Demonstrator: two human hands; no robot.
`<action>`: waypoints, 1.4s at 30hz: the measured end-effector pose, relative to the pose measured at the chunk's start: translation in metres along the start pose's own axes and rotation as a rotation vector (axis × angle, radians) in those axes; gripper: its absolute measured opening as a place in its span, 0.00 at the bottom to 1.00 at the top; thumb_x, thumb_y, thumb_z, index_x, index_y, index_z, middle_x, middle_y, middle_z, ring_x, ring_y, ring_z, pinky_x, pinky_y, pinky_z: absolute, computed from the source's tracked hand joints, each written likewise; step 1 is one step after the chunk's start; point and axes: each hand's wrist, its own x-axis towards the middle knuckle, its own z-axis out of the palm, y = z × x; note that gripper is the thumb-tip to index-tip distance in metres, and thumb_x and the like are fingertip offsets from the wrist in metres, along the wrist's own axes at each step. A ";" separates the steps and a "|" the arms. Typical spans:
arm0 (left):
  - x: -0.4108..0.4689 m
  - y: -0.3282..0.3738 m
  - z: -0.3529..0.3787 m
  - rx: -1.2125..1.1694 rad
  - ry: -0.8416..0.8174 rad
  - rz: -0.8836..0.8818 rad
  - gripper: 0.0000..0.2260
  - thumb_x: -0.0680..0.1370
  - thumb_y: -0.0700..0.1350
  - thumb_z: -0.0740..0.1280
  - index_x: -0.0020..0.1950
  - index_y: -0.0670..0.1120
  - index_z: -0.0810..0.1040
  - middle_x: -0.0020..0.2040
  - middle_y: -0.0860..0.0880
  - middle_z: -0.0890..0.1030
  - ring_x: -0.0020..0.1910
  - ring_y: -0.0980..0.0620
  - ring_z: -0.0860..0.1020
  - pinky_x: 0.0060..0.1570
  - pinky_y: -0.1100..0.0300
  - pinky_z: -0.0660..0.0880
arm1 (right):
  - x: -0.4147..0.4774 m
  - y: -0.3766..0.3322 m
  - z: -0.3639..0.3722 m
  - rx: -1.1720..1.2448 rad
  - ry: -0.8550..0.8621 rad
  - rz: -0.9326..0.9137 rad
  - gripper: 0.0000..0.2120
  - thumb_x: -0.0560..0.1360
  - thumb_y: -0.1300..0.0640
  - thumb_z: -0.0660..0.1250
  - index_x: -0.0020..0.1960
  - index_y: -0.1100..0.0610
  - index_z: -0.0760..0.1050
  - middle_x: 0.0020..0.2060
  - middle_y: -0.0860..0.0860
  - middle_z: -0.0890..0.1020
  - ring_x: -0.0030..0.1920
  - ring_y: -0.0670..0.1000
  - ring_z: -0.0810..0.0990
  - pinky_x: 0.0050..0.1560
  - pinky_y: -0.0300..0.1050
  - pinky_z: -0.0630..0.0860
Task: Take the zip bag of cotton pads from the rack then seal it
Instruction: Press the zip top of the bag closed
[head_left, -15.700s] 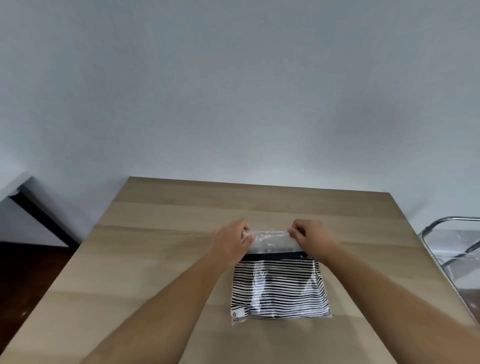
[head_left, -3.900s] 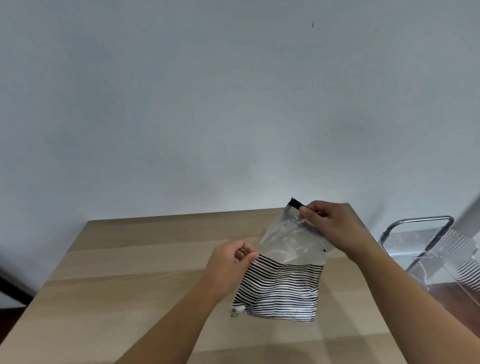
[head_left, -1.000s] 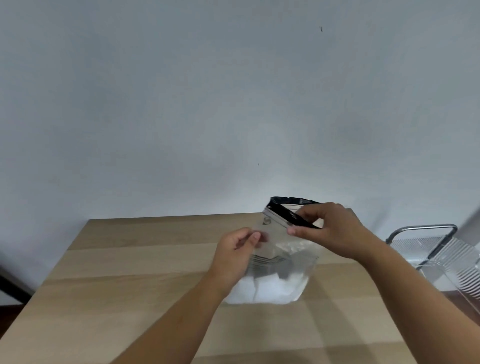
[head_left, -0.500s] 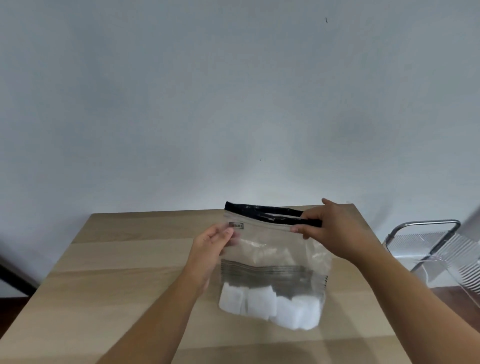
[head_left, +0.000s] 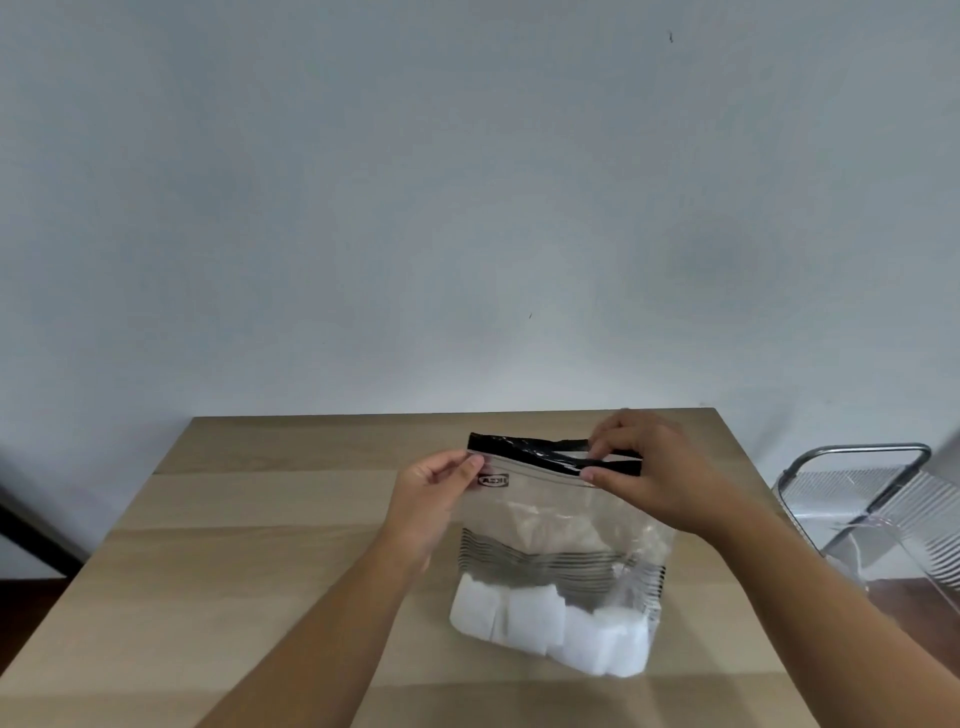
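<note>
A clear zip bag (head_left: 561, 525) with a black zip strip along its top and thin dark stripes across its middle stands upright on the wooden table (head_left: 260, 571). White cotton pads (head_left: 545, 623) fill its bottom. My left hand (head_left: 431, 499) pinches the bag's top left corner. My right hand (head_left: 660, 478) pinches the black strip near its right end. The strip's two sides are apart there, so the mouth gapes.
A clear plastic rack (head_left: 878, 519) with a metal handle stands off the table's right edge. A grey wall rises right behind the table. A dark bar (head_left: 31, 535) runs along the floor at the far left.
The bag has turned to face me and stands upright with the pads at its bottom. My left hand has shifted to the top left corner; my right hand keeps the strip.
</note>
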 end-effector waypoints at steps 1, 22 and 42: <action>-0.001 0.001 0.003 0.000 -0.021 0.004 0.07 0.74 0.38 0.68 0.42 0.48 0.83 0.35 0.54 0.85 0.34 0.61 0.81 0.34 0.73 0.73 | 0.002 -0.005 0.001 0.020 -0.006 -0.029 0.04 0.68 0.45 0.71 0.37 0.40 0.76 0.48 0.38 0.77 0.52 0.43 0.73 0.60 0.47 0.67; -0.018 0.018 0.024 -0.024 -0.047 0.116 0.06 0.73 0.36 0.69 0.42 0.47 0.82 0.32 0.51 0.85 0.34 0.59 0.81 0.36 0.71 0.75 | 0.016 -0.027 0.020 0.251 -0.034 0.013 0.09 0.69 0.50 0.73 0.44 0.47 0.73 0.34 0.45 0.81 0.34 0.43 0.77 0.35 0.35 0.71; -0.015 0.013 0.025 0.114 -0.045 0.177 0.08 0.73 0.38 0.70 0.38 0.50 0.82 0.35 0.50 0.85 0.38 0.53 0.81 0.44 0.63 0.78 | 0.017 -0.026 0.017 0.212 -0.189 0.044 0.10 0.69 0.49 0.72 0.34 0.54 0.79 0.21 0.44 0.72 0.22 0.42 0.66 0.24 0.33 0.60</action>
